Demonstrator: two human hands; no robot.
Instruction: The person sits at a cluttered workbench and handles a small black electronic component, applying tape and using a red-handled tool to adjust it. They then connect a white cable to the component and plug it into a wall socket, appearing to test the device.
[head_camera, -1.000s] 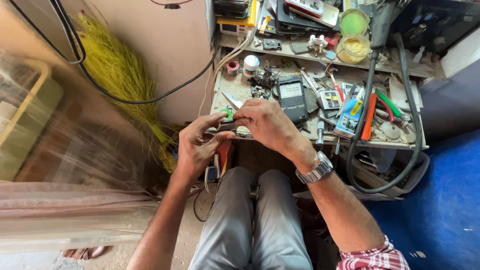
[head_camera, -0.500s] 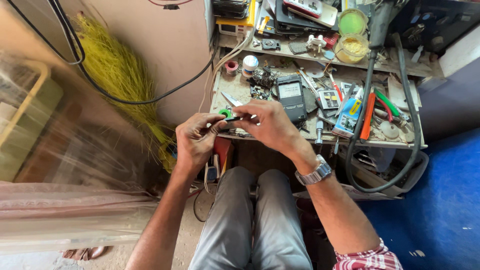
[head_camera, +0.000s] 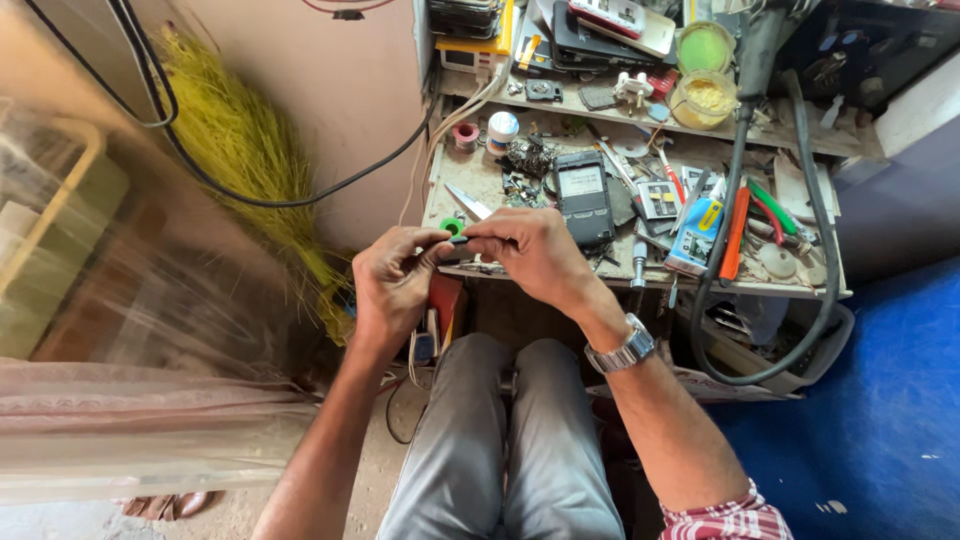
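My left hand (head_camera: 395, 278) and my right hand (head_camera: 528, 252) meet above my knees, just in front of the cluttered workbench (head_camera: 470, 192). Between the fingertips of both hands is a small dark part (head_camera: 458, 240); most of it is hidden by my fingers. A small green ring (head_camera: 452, 226) lies on the bench edge right behind the fingertips. A metal watch (head_camera: 622, 350) is on my right wrist.
A black multimeter (head_camera: 583, 196) lies on the bench beyond my right hand, among tweezers, screwdrivers, solder spools and several small tools. A thick black hose (head_camera: 825, 250) loops at the right. A yellow-green broom (head_camera: 245, 150) leans on the wall left.
Both hands have shifted slightly left and stayed pinched together on the small part; the fingers have turned a little around it.
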